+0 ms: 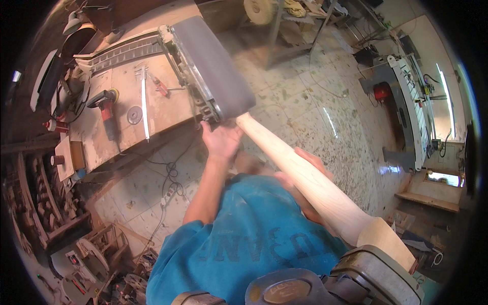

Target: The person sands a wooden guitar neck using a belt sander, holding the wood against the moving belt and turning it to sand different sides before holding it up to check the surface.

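Note:
A long pale tapered wooden leg [284,157] runs diagonally, its narrow end against the rounded end of a belt sander's [213,66] grey belt. The thick, angular end reaches back past my right side at the lower right. My right hand [315,160] is closed around the leg's middle, fingers on the far side and thumb on the near side. At the narrow tip, just below the belt, my left hand [222,141] holds the wood with its palm turned up. Its thumb sticks out to the left, and its fingertips are partly hidden behind the tip.
On the workbench [168,112] at the left lie a red-and-black power tool [107,114], a grey disc [134,115], a metal caliper [145,101] and a red-handled tool [160,87]. Cables [170,178] trail over the floor below. A large machine [406,112] stands at the right.

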{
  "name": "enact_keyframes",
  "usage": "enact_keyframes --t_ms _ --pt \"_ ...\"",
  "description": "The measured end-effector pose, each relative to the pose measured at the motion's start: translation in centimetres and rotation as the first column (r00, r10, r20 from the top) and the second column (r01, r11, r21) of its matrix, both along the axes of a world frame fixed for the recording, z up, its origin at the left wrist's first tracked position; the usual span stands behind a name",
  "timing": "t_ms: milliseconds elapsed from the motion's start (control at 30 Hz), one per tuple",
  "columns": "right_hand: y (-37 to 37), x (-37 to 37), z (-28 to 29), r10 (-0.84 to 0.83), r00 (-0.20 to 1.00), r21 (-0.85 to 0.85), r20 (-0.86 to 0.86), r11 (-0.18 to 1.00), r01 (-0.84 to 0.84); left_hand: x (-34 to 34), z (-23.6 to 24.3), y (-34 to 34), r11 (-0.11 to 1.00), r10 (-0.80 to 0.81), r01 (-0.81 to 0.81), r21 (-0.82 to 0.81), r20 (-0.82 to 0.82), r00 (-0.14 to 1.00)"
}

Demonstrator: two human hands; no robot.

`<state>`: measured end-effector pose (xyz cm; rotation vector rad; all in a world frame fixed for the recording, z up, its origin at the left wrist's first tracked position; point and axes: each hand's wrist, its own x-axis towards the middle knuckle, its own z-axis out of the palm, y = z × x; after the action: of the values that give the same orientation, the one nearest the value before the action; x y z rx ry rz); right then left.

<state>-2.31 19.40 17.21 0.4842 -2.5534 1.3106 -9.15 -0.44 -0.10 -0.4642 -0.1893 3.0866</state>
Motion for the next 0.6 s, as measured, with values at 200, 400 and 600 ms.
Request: enact_keyframes --t_ms 200,400,600 --pt "-0.4 -1.3 -2.2 0.042 0.986 0.070 -0.164 0.997 -0.031 -0.6 -1.0 -0.8 1.000 0.007 -0.007 0.003 0.045 0.999" --pt "-0.7 -1.8 -0.9 0.063 0.985 0.145 -0.163 0.989 -0.040 -0.9 -1.3 -0.3 1.000 0.020 -0.019 -0.017 0.040 0.999" --pt "0.5 -1.6 -1.5 0.108 0.957 0.048 -0.271 0.994 -0.099 0.0 -0.5 0.6 1.000 -0.004 0.004 -0.001 0.000 1.000"
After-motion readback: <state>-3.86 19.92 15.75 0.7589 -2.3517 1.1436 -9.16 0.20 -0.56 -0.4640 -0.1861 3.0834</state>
